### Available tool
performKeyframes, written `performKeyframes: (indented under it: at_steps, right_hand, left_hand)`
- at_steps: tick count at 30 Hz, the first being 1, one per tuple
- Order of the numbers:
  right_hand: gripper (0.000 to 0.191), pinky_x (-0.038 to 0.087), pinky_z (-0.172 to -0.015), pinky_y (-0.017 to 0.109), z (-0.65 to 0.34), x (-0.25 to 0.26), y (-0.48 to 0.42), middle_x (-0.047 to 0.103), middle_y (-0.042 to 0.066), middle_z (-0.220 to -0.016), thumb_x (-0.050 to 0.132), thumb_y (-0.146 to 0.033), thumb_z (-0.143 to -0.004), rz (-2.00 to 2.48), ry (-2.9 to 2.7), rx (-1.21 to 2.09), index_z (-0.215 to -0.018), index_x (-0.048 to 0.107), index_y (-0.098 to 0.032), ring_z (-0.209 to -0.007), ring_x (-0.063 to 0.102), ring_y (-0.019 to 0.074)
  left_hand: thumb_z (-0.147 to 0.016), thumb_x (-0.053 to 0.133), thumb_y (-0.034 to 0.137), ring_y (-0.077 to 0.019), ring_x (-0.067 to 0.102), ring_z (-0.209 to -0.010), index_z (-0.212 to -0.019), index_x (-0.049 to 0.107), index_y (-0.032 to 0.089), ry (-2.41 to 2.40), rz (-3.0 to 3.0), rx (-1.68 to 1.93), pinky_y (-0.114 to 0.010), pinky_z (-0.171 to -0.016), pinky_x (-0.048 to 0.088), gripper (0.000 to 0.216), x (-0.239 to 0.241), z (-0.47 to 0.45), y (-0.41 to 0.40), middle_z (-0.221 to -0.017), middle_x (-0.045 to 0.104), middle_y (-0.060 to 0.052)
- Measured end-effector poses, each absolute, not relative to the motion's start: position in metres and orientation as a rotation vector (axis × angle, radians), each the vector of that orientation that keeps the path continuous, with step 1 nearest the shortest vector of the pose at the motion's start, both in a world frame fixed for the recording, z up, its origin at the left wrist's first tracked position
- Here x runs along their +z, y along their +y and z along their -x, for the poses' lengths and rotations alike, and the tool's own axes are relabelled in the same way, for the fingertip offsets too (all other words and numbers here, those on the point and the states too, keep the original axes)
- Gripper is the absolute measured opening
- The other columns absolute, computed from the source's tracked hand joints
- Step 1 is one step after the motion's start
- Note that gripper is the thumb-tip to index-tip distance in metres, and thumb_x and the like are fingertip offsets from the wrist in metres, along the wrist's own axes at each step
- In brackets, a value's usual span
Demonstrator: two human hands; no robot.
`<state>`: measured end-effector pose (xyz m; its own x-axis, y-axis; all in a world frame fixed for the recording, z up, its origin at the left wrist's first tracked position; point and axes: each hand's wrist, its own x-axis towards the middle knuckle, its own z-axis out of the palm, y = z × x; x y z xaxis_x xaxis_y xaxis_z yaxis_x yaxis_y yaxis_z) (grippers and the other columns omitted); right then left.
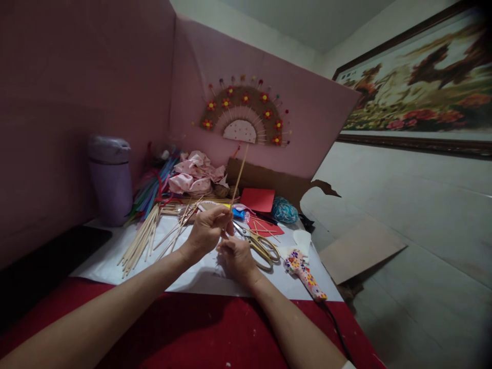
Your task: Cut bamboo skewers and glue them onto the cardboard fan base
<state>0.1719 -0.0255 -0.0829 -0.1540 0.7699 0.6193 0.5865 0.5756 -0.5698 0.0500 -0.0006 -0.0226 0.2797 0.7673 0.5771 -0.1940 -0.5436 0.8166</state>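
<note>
All positions are taken from the gold-handled scissors (254, 239). The pink board (307, 123) stands behind and above them. The framed picture (411, 84), up and to their right, shows horses and red flowers; small dark marks (348, 75) near its upper left corner are too small to read. Red cloth (184, 328) lies in front of the scissors, and the white sheet (184, 284) lies under them. On the board above them is a fan-shaped piece (239, 98): brown band, red flowers with yellow centres, coloured pinheads round the outer edge, pale dotted half-disc at the base. Well to the left of the scissors stands a purple tumbler (111, 187); nearer on that side lies a spread of pale sticks (143, 238).

The left hand (209, 229), just left of the scissors, grips one thin stick (239, 175) between its fingers. The right hand (239, 257), just in front of the blades, has its fingertips drawn together; whether it grips anything cannot be told. The held stick is pale tan, slender and straight, tilted slightly rightward, its upper end rising above the scissors; its lower end is hidden by the fingers.
</note>
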Motion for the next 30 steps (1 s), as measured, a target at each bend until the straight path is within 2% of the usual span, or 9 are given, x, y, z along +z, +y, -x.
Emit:
performKeyframes:
  at_steps: [5,10,15,18,20,23,30]
  right_hand:
    - [0.016,0.044,-0.063,0.023,-0.164,-0.078,-0.024,0.062,0.001,-0.065,0.054,-0.011,-0.072,1.081,-1.859,0.213,-0.059,0.058,-0.019,-0.061,0.056,0.013]
    - [0.017,0.043,-0.056,0.021,-0.159,-0.084,-0.021,0.061,-0.001,-0.063,0.053,-0.011,-0.074,1.095,-1.9,0.267,-0.06,0.058,-0.018,-0.054,0.054,0.0109]
    - [0.015,0.042,-0.061,0.023,-0.159,-0.076,-0.027,0.061,0.0,-0.065,0.055,-0.013,-0.076,1.136,-1.956,0.251,-0.062,0.058,-0.018,-0.061,0.055,0.0126]
    - [0.009,0.04,-0.063,0.025,-0.176,-0.054,-0.036,0.063,0.003,-0.074,0.054,-0.02,-0.08,1.387,-2.101,0.106,-0.075,0.061,-0.018,-0.068,0.056,0.0156]
    - [0.015,0.039,-0.069,0.028,-0.196,-0.039,-0.041,0.063,0.007,-0.086,0.047,-0.018,-0.083,1.687,-2.136,-0.073,-0.088,0.061,-0.018,-0.079,0.057,0.0193]
    - [0.018,0.037,-0.069,0.031,-0.226,-0.029,-0.046,0.061,0.013,-0.093,0.046,-0.012,-0.077,2.054,-2.192,-0.124,-0.09,0.058,-0.014,-0.086,0.056,0.0241]
    - [0.031,0.034,-0.058,0.025,-0.24,-0.036,-0.033,0.061,0.011,-0.091,0.054,-0.008,-0.063,2.133,-2.17,-0.028,-0.093,0.053,-0.014,-0.079,0.057,0.0222]
  left_hand:
    - [-0.082,0.053,0.031,-0.0102,0.055,-0.047,-0.075,0.056,0.016,0.528,-1.685,1.413,-0.02,-0.043,0.044,0.017,-0.017,-0.044,0.002,-0.054,0.057,0.002]
    - [-0.081,0.053,0.031,-0.0104,0.055,-0.046,-0.07,0.055,0.015,0.516,-1.661,1.355,-0.019,-0.041,0.043,0.019,-0.02,-0.037,0.005,-0.05,0.055,0.002]
    - [-0.081,0.053,0.032,-0.01,0.056,-0.046,-0.068,0.055,0.015,0.515,-1.63,1.363,-0.019,-0.042,0.044,0.021,-0.024,-0.035,0.004,-0.05,0.055,0.002]
    - [-0.081,0.053,0.032,-0.0101,0.056,-0.046,-0.07,0.056,0.015,0.52,-1.627,1.353,-0.019,-0.042,0.045,0.021,-0.025,-0.036,0.005,-0.051,0.056,0.002]
    - [-0.081,0.053,0.033,-0.0107,0.056,-0.046,-0.073,0.057,0.015,0.519,-1.601,1.338,-0.02,-0.041,0.046,0.02,-0.026,-0.036,0.005,-0.051,0.057,0.002]
    - [-0.079,0.055,0.033,-0.0112,0.057,-0.045,-0.074,0.057,0.015,0.522,-1.546,1.345,-0.02,-0.04,0.046,0.019,-0.024,-0.035,0.007,-0.05,0.057,0.002]
    - [-0.077,0.056,0.035,-0.0113,0.056,-0.043,-0.072,0.054,0.015,0.568,-1.494,1.329,-0.019,-0.036,0.043,0.021,-0.014,-0.024,0.007,-0.047,0.057,0.002]
